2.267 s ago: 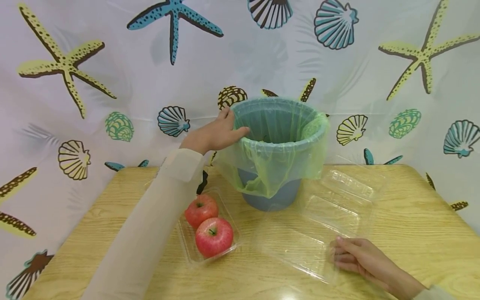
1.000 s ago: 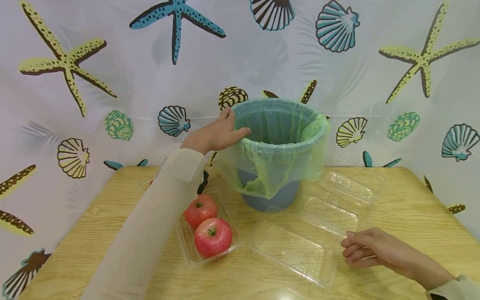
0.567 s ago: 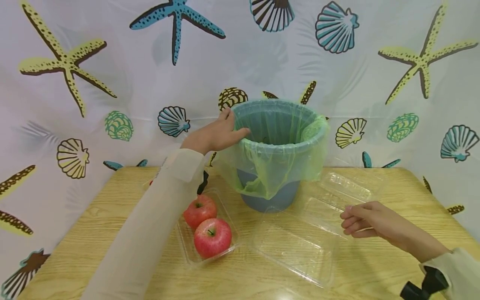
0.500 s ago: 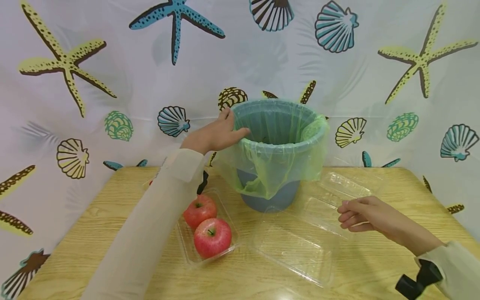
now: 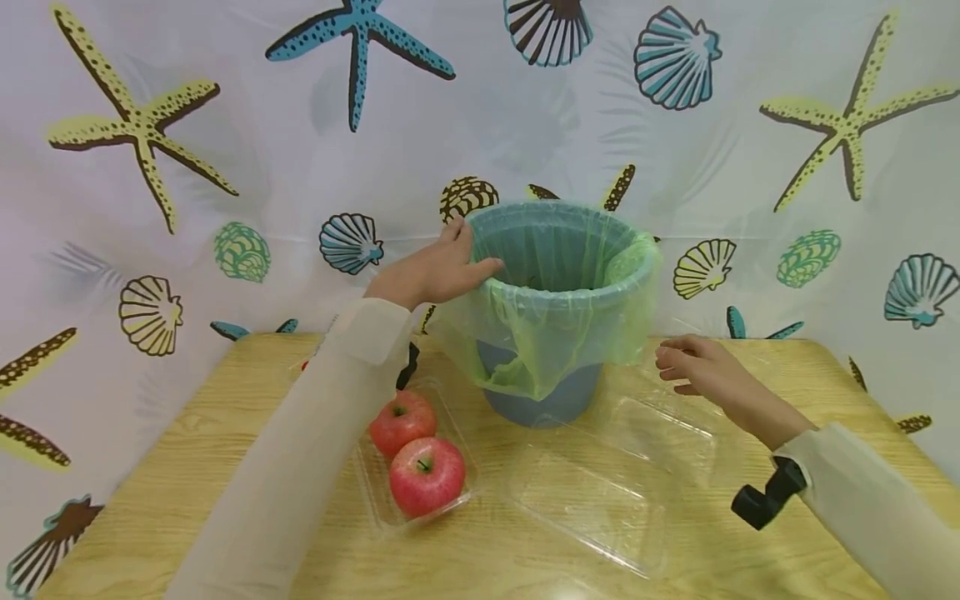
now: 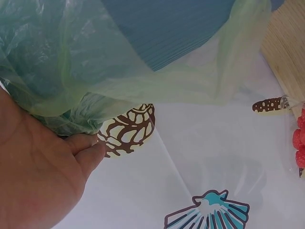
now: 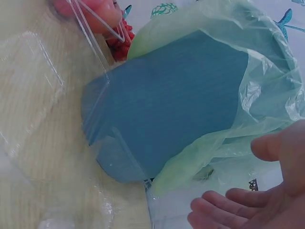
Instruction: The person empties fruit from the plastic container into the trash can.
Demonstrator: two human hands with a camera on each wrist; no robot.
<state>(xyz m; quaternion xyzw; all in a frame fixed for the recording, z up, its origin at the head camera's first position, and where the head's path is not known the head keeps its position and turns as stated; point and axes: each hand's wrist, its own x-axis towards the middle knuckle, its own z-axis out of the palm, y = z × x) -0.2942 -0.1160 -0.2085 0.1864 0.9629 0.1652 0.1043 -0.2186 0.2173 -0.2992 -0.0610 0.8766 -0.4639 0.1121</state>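
Note:
A blue wastebasket (image 5: 540, 406) stands upright near the table's back, lined with a thin yellow-green plastic bag (image 5: 551, 342) folded over its rim. My left hand (image 5: 442, 268) grips the left side of that rim, thumb over the inner edge and fingers outside. In the left wrist view the fingertips (image 6: 88, 145) curl in at the bag's edge. To the right of the basket, my right hand (image 5: 705, 375) hovers with relaxed fingers and holds nothing. Its palm and spread thumb show beside the bag in the right wrist view.
Two red apples (image 5: 427, 477) sit in a clear plastic tray left of the basket. Flat clear plastic containers (image 5: 592, 508) lie at the front and right. Red berries (image 6: 300, 138) in clear plastic are mostly hidden behind my left arm. A patterned curtain (image 5: 300, 167) hangs behind.
My right hand has left the front clear container, risen and moved up and forward to beside the basket's right side. The left hand keeps its grip on the rim.

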